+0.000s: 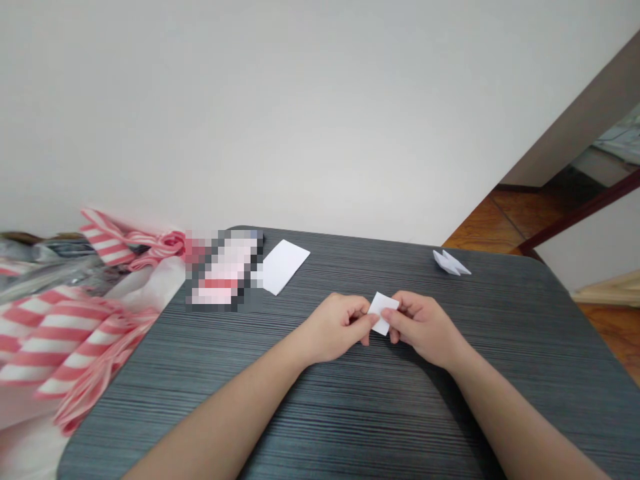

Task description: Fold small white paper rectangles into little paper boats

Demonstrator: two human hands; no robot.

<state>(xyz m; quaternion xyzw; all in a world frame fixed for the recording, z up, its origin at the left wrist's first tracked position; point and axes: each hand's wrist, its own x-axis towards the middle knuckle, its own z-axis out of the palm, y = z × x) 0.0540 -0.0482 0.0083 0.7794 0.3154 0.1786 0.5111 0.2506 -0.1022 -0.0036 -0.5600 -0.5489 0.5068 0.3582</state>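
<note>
A small square of folded white paper (382, 304) is held between both hands above the dark table. My left hand (336, 327) pinches its left corner between thumb and fingers. On the other side, my right hand (423, 327) grips the right part, its thumb lying on top of the paper. Fingers partly cover the paper's lower and side edges. Farther back on the right stands a folded white paper piece (451, 263) with pointed ends. White paper sheets (285, 267) lie flat at the back left.
The dark wood-grain table (320, 427) has rounded corners and meets a pale wall (320, 120). A blurred-out pink and white item (227, 270) lies at its left edge. Red-and-white striped cloth (75, 333) is heaped beside the table on the left.
</note>
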